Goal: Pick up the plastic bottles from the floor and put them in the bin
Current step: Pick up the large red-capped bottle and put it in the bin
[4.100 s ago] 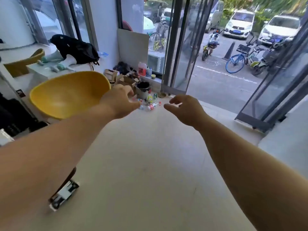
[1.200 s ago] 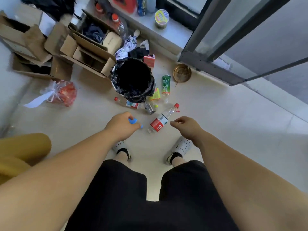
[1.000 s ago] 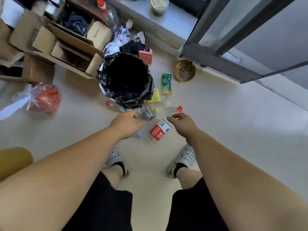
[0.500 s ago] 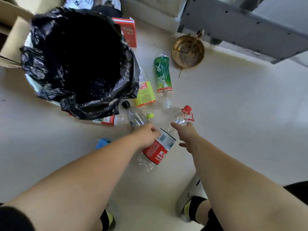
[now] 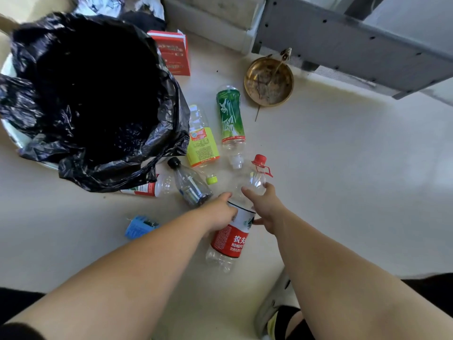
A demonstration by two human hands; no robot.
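Observation:
A clear plastic bottle with a red label and red cap (image 5: pixel 232 240) lies on the pale floor in front of me. My left hand (image 5: pixel 218 214) clasps its left side at the label. From the right, my right hand (image 5: pixel 266 207) wraps its shoulder below the neck. The bin, lined with a black bag (image 5: pixel 36 101), stands open at the upper left. Beside it lie a green-label bottle (image 5: pixel 230 116), a yellow-label bottle (image 5: pixel 203 144), a dark bottle with a black cap (image 5: pixel 192 186) and a red-label bottle (image 5: pixel 149 188) partly under the bag.
A crumpled blue wrapper (image 5: pixel 139 227) lies left of my left arm. A red carton (image 5: pixel 175 54) leans behind the bin. A brass bowl (image 5: pixel 269 81) sits by the grey door frame (image 5: pixel 343 42). My shoe (image 5: pixel 274 307) is at the bottom right.
I walked up to the bin and bent down. Both hands reached the red-label bottle and closed on it; it has turned from lying diagonally to pointing away from me.

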